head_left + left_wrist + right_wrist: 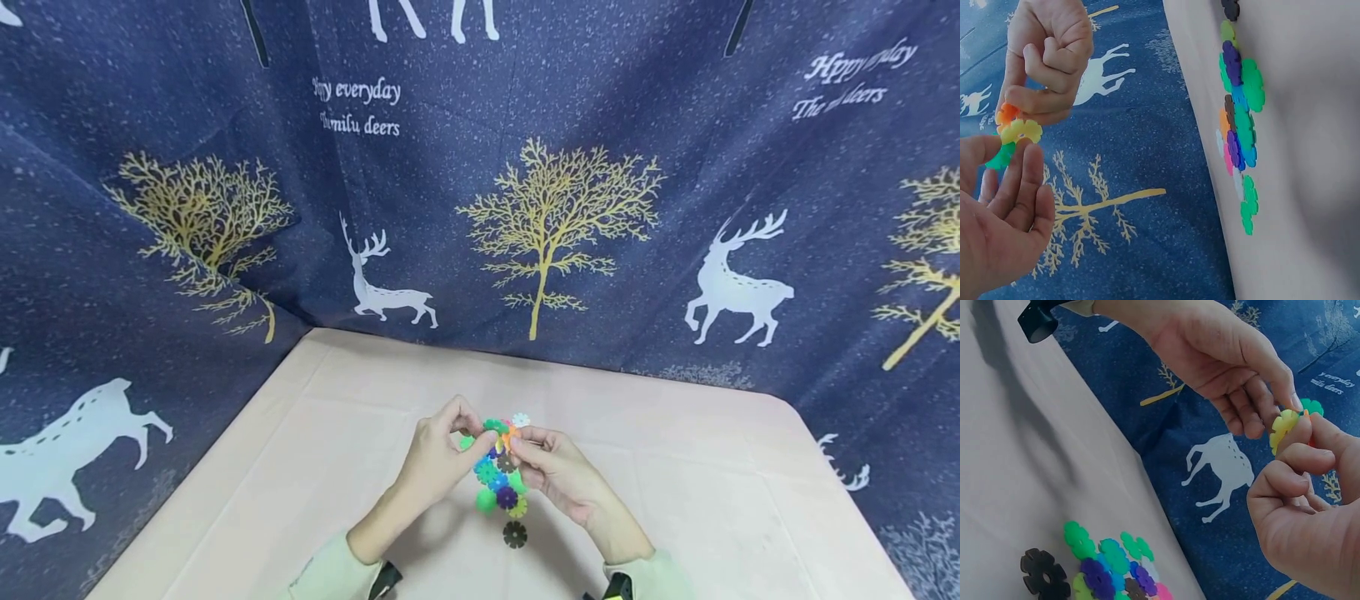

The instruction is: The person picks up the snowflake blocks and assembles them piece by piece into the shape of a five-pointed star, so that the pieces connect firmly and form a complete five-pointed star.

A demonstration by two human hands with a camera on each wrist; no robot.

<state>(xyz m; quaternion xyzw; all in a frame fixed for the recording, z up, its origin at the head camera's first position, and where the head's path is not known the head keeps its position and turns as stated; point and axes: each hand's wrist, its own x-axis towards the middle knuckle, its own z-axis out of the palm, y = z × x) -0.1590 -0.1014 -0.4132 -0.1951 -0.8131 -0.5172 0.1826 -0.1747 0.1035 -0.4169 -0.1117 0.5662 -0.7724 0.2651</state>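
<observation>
My left hand (438, 458) and right hand (566, 479) meet above the table, fingertips close together. The left thumb and fingers pinch a green snowflake disc (1001, 156), a flat plastic piece with a notched rim. A yellow snowflake disc (1021, 130) stands between the two hands, against the green one. My right hand pinches an orange snowflake disc (1007, 114) beside the yellow. The three form one cluster; fingers hide how they are slotted together. Below the hands lies a loose group of discs in several colours, including a purple disc (507, 497) and a black disc (514, 534).
The pale table (697, 500) runs back to a dark blue cloth (600, 100) printed with deer and trees, which hangs behind and at the sides. A white disc (521, 419) lies at the far end of the group. Dark bands sit at both wrists.
</observation>
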